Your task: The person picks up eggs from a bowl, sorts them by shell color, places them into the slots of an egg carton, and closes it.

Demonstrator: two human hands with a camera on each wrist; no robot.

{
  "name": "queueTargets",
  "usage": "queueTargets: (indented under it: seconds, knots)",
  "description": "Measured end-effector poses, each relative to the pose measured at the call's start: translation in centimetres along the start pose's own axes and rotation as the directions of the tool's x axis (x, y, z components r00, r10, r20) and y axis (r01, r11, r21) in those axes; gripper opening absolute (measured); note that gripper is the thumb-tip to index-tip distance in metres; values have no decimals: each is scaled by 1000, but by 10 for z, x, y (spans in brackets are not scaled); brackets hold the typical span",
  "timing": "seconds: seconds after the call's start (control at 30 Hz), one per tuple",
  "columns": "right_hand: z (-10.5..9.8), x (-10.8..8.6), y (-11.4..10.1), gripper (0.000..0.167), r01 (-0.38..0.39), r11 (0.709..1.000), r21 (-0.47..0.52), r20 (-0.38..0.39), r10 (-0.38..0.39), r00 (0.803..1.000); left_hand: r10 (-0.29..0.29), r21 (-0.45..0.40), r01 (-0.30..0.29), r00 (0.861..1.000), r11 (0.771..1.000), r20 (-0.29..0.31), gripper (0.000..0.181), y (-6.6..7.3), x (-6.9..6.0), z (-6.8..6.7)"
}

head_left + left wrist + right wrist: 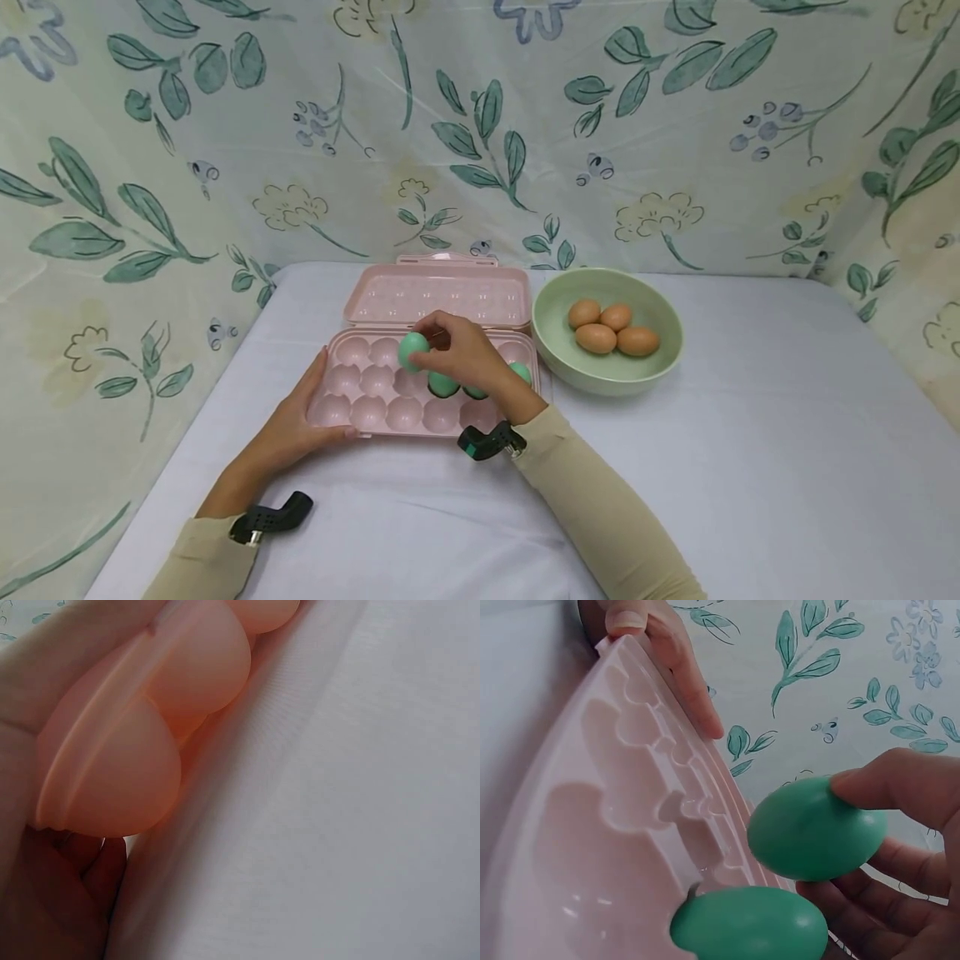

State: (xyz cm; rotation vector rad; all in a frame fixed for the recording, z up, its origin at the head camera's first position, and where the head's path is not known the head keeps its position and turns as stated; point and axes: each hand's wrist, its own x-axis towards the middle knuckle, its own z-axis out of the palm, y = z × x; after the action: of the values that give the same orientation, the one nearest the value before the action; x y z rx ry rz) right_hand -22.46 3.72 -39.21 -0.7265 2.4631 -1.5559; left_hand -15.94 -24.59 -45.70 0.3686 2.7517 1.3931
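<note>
The right hand [467, 354] pinches a green egg [414, 352] between thumb and fingers, above the back part of a pink egg tray [367, 432]. In the right wrist view the held egg [817, 829] is clear of another green egg [748, 924] that sits in the tray. More green eggs, one of them [443, 384], lie in the middle row, partly hidden by the right hand. The left hand [296, 425] grips the tray's left end, thumb at the front edge; in the left wrist view it wraps round the tray's cups [120, 769].
The tray's pink lid [438, 296] lies open behind it. To the right stands a light green bowl [607, 382] with several brown eggs [596, 338]. A white cloth [787, 433] covers the table, and a leaf-patterned cloth [525, 108] hangs behind.
</note>
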Motion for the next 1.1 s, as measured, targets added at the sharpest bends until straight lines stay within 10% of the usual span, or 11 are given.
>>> queueTargets:
  seconds: [1.1]
  knots:
    - [14, 1, -3, 29, 27, 969, -246, 70, -10, 998, -14, 16, 14, 1000, 1000, 5, 125, 2, 0, -1]
